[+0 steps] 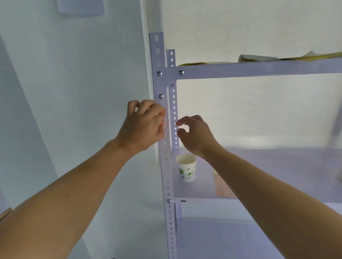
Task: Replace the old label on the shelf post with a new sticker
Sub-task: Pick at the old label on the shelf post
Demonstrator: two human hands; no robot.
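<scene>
Two hands (144, 126) (195, 134); one post (162, 84); label (166, 124), perhaps

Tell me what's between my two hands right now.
The head view shows the shelf post between them, carrying the red-edged label pinched by the left hand, and a second perforated upright just before the right hand.
</scene>
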